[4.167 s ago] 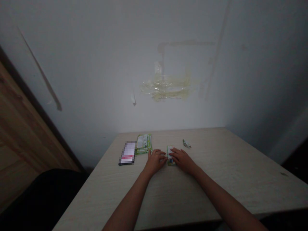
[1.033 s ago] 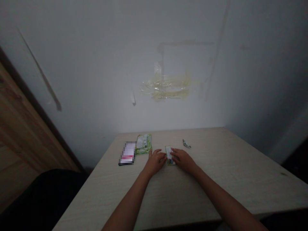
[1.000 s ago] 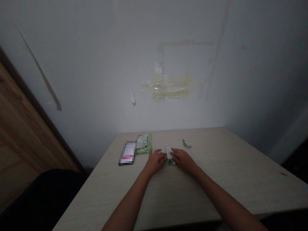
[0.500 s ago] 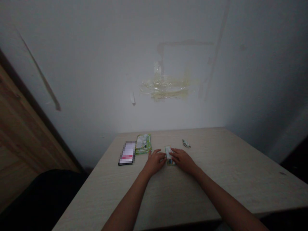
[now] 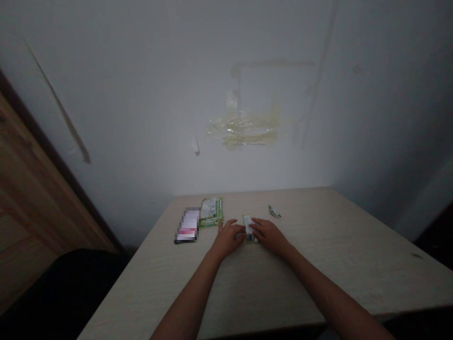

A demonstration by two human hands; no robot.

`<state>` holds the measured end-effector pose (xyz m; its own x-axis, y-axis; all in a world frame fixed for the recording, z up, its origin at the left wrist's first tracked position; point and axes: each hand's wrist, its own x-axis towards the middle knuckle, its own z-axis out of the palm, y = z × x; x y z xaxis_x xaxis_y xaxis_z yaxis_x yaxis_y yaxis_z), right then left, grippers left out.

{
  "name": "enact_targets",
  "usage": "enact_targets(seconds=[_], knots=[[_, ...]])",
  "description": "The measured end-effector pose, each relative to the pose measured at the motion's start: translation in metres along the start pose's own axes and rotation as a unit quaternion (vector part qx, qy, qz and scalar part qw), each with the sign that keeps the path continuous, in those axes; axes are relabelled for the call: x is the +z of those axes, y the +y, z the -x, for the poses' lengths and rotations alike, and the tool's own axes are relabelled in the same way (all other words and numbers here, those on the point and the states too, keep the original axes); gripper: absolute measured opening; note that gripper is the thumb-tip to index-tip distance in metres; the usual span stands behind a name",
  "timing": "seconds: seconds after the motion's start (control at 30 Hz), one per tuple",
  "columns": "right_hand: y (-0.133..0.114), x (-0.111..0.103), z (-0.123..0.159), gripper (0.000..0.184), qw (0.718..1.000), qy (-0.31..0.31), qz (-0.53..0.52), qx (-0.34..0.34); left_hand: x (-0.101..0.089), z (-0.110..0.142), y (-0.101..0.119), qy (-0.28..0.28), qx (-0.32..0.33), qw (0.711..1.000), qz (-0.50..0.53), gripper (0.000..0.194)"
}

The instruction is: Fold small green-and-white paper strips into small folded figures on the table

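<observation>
A small green and white packet [image 5: 248, 225], narrow as if folded, lies on the table between my two hands. My left hand [image 5: 229, 240] rests at its left edge with fingers apart, fingertips touching the side. From the right, my right hand [image 5: 271, 236] lays spread fingers over the packet's right part, covering some of it. Just behind my left hand are stacked green and white packets [image 5: 211, 210]. Beyond my right hand sits a small crumpled or folded green packet [image 5: 273, 211].
A phone [image 5: 187, 225] with a blurred-out screen lies at the left of the pale wooden table [image 5: 318, 264]. Behind stands a wall [image 5: 141, 118] with clear tape [image 5: 244, 130] stuck on it. A dark object [image 5: 67, 278] and wooden boards [image 5: 24, 189] are at the left.
My left fingertips have shifted very slightly to the right against the packet. Otherwise the hands and things stay where they were.
</observation>
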<state>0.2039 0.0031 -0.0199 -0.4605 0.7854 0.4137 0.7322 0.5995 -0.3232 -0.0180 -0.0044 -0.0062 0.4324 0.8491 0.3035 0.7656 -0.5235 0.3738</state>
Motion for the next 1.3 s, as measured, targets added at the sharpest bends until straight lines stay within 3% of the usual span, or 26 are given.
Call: enact_targets(seconds=[0.57, 0.93, 1.3], knots=[[-0.005, -0.005, 0.001, 0.032, 1.0, -0.003, -0.008, 0.001, -0.002, 0.0, -0.001, 0.012, 0.023, 0.999, -0.018, 0.022], [0.005, -0.001, 0.002, 0.035, 0.993, 0.033, -0.107, 0.038, -0.009, 0.001, 0.005, -0.019, -0.004, 1.0, -0.018, 0.023], [-0.004, -0.007, 0.001, 0.03, 0.997, 0.013, -0.068, 0.034, -0.01, 0.002, 0.004, -0.014, 0.002, 1.0, -0.026, 0.021]])
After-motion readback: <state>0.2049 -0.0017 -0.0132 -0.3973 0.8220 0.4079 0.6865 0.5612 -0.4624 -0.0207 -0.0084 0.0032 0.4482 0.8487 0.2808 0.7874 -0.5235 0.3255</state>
